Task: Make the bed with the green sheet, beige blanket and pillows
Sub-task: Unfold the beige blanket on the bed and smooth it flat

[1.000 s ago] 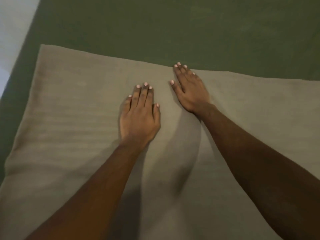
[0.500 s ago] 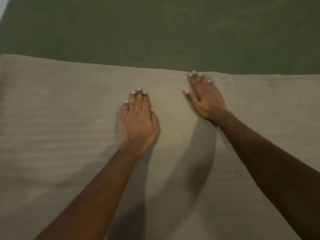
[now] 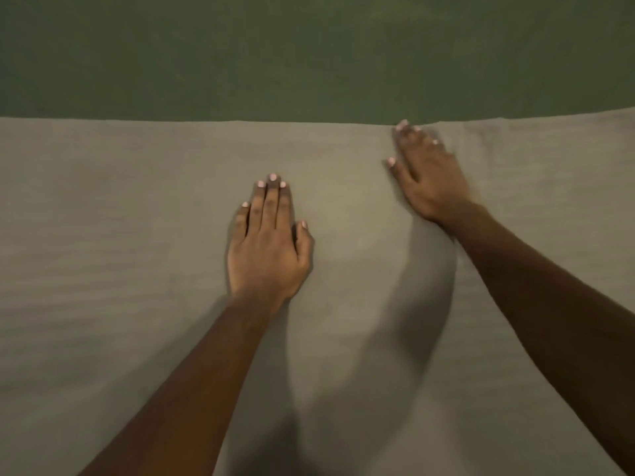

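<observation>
Left hand (image 3: 266, 249) and right hand (image 3: 424, 173) lay flat, fingers straight, on beige blanket (image 3: 137, 269) (likely smoothing), right fingertips at its edge against green sheet (image 3: 309, 53).

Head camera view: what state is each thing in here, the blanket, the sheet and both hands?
Beige woven blanket: spread flat, faint ripples, far edge nearly straight.
Green bed sheet: smooth, bare beyond the blanket's far edge.
Left hand: open, palm down, flat on the blanket.
Right hand: open, flat on the blanket, fingertips at its far edge, slightly blurred.
</observation>
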